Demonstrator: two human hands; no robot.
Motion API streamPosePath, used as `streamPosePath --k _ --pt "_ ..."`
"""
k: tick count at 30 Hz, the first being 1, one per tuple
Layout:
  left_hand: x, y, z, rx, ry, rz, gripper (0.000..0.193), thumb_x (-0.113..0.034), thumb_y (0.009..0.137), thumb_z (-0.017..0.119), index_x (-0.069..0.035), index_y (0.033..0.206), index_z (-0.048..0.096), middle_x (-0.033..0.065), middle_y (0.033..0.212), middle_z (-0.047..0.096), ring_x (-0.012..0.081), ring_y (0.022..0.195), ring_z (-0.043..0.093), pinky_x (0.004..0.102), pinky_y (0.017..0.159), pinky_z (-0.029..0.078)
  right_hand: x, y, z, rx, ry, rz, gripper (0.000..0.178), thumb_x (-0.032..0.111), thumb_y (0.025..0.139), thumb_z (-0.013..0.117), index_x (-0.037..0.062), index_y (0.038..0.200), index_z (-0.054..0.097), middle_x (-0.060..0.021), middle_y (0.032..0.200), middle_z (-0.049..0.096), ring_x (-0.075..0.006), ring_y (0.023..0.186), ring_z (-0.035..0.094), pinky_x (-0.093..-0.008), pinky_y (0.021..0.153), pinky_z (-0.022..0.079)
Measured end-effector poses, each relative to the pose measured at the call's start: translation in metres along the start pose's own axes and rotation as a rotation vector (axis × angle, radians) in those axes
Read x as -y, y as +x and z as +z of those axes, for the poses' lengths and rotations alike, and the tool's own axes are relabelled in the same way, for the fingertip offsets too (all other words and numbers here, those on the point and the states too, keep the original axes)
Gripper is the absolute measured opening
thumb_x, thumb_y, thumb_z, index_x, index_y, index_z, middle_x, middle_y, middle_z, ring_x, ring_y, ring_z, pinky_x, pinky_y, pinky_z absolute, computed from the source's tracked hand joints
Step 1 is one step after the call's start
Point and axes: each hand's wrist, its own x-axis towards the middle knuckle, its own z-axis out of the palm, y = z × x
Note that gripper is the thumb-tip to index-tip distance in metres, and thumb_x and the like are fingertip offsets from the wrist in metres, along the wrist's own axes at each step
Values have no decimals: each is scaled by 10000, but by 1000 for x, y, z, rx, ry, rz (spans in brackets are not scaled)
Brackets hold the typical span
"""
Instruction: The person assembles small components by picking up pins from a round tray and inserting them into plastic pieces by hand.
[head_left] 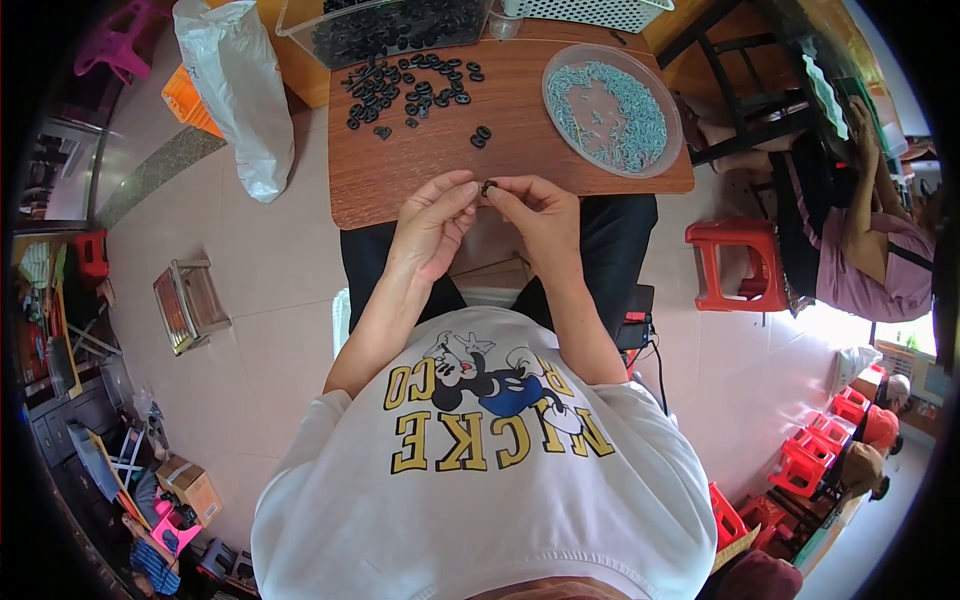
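While pinched between both hands' fingertips, small black ring (pixel 488 187) (left grip (pixel 432 222), right grip (pixel 540 215) clenched).

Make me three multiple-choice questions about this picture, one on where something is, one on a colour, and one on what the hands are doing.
1. Where does the round clear dish of pale blue pieces sit on the wooden table?
A. at the person's right
B. at the person's left
C. on the floor

2. What colour are the small ring-like parts scattered on the table?
A. white
B. black
C. red

3. What are the left hand and right hand doing?
A. resting flat on the table
B. reaching into the dish
C. pinching one small dark part between their fingertips

Answers: 1 A, the dish lies at the table's right end. 2 B, they show black on the wood. 3 C, both hands' fingertips meet on it at the table's near edge.
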Motion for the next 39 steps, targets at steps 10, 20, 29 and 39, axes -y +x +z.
streamPosePath --k 10,20,29,39 --pt "1 -1 -2 6 -6 8 169 -4 828 632 -14 995 613 84 901 652 128 794 616 213 702 499 -3 -2 -1 -5 -51 12 142 41 780 688 -10 913 687 -27 788 670 -54 698 583 -182 633 454" --pt "1 -2 1 -55 -32 -5 163 10 837 611 -19 998 605 89 894 650 108 728 592 203 674 505 -2 -4 -1 0 -47 17 140 51 787 685 -12 912 685 -23 790 667 -50 693 574 -180 631 447" --pt "4 -5 1 -23 67 101 193 15 816 637 2 1006 607 103 904 663 130 781 618 217 690 491 -9 -5 0 -52 -140 -28 132 77 777 691 6 888 697 -6 727 660 -33 645 555 -181 590 438" --pt "5 -7 1 -13 241 197 241 21 802 651 21 1039 608 106 893 668 117 747 606 212 662 463 -12 -9 2 -83 -173 -19 138 91 772 697 5 880 696 -7 706 659 -36 621 554 -187 577 440"
